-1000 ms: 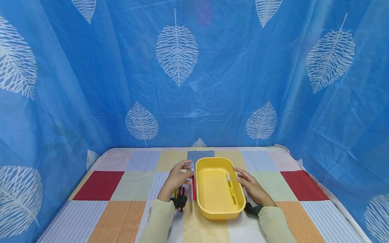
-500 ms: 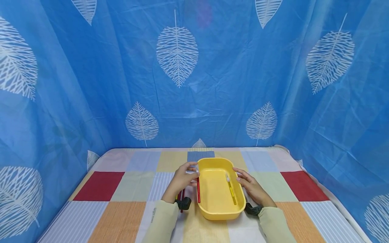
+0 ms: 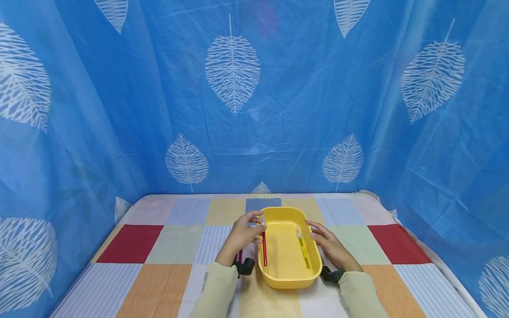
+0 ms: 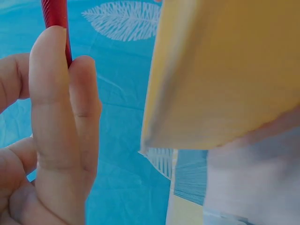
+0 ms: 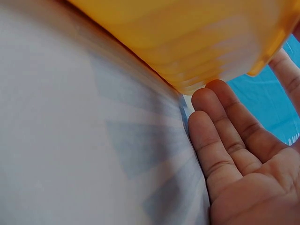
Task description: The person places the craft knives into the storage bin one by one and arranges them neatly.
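My left hand (image 3: 241,235) pinches a slim red craft knife (image 3: 264,249) with a clear cap, just over the left side of the yellow box (image 3: 290,282). In the left wrist view, the knife's knurled red part (image 4: 56,14) shows above the fingertips. Inside the box, a yellow craft knife (image 3: 304,251) with a clear cap lies toward the right wall. My right hand (image 3: 332,247) holds the box's right side, thumb and forefinger at the rim. Straight fingers (image 5: 225,150) rest close against its outer wall in the right wrist view.
More red knives (image 3: 240,256) lie on the cloth, mostly hidden beneath my left wrist. A patchwork cloth (image 3: 155,282) covers the table. Blue leaf-patterned curtains (image 3: 278,110) hang behind it and along both sides.
My left hand has carried the red craft knife rightward, from beside the box to over its left side. The right hand and the box have stayed in place.
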Motion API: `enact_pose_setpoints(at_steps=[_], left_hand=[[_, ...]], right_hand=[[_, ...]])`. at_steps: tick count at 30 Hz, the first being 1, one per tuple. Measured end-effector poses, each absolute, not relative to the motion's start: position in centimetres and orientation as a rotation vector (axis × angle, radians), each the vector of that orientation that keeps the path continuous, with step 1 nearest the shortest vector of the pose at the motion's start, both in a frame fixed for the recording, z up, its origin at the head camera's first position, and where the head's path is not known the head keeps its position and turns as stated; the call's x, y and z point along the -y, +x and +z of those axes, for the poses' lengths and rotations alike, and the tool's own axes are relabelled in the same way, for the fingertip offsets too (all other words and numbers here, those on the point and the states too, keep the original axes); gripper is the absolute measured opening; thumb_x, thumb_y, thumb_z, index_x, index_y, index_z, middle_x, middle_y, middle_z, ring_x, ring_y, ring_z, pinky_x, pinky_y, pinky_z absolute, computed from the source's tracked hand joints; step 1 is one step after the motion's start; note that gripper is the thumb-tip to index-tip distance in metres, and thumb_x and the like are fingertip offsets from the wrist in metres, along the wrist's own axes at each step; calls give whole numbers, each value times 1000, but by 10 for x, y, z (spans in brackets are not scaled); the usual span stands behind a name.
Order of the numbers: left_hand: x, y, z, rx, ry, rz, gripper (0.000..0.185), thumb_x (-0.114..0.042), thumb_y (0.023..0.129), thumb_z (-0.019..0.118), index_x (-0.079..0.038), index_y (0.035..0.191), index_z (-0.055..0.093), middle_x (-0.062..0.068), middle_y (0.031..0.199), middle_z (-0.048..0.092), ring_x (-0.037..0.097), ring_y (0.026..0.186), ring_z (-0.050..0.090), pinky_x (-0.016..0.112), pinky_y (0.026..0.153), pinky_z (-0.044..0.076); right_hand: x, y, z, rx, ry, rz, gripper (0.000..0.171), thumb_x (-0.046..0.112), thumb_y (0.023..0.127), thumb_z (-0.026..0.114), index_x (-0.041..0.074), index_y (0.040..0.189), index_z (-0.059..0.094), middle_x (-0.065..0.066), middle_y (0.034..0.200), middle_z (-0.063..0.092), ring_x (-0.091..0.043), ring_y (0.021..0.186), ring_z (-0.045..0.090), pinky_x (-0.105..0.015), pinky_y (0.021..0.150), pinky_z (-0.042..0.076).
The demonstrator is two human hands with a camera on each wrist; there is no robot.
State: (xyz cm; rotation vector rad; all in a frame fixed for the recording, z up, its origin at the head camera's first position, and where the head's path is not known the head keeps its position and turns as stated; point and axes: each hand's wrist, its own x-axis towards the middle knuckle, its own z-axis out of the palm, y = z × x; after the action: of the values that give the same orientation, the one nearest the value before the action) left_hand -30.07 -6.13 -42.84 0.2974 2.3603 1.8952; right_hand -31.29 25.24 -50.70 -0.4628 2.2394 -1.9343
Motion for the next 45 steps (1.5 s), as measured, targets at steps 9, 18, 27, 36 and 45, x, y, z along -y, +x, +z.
enact_pose_setpoints(at_steps=[9,18,27,36,45], left_hand=[[52,-305,-418,-2359,347,1918,51,-4,101,73,2,150,59,22,128,63,23,90,75,37,70,67],[38,-309,-418,-2294,320,1954,51,-3,102,71,4,151,56,22,128,63,27,95,76,38,73,67],[23,-312,-418,-2233,317,1974,54,1,102,72,2,153,56,21,131,63,28,99,75,40,75,67],[7,-315,-421,-2218,289,1966,53,2,102,71,0,153,57,17,124,62,28,98,75,41,76,67],[-9,-316,-424,-2294,210,1907,54,1,101,73,0,153,57,11,113,62,20,88,74,42,79,67]], right_hand=[[-252,-313,-507,-2253,-448,-1930,58,21,116,51,-1,167,34,-36,156,42,-19,124,64,-26,98,58],[-250,-312,-505,-2293,-432,-1918,57,23,116,53,-1,165,37,-35,154,45,-21,125,63,-22,99,56],[-252,-311,-503,-2252,-482,-1941,58,19,116,50,-4,166,32,-38,156,41,-33,129,63,-25,99,57],[-249,-310,-502,-2290,-421,-1926,57,21,116,52,0,166,35,-36,158,42,-44,137,57,-23,100,55],[-248,-311,-503,-2284,-445,-1916,58,21,116,51,-1,167,33,-37,158,42,-47,138,55,-26,101,55]])
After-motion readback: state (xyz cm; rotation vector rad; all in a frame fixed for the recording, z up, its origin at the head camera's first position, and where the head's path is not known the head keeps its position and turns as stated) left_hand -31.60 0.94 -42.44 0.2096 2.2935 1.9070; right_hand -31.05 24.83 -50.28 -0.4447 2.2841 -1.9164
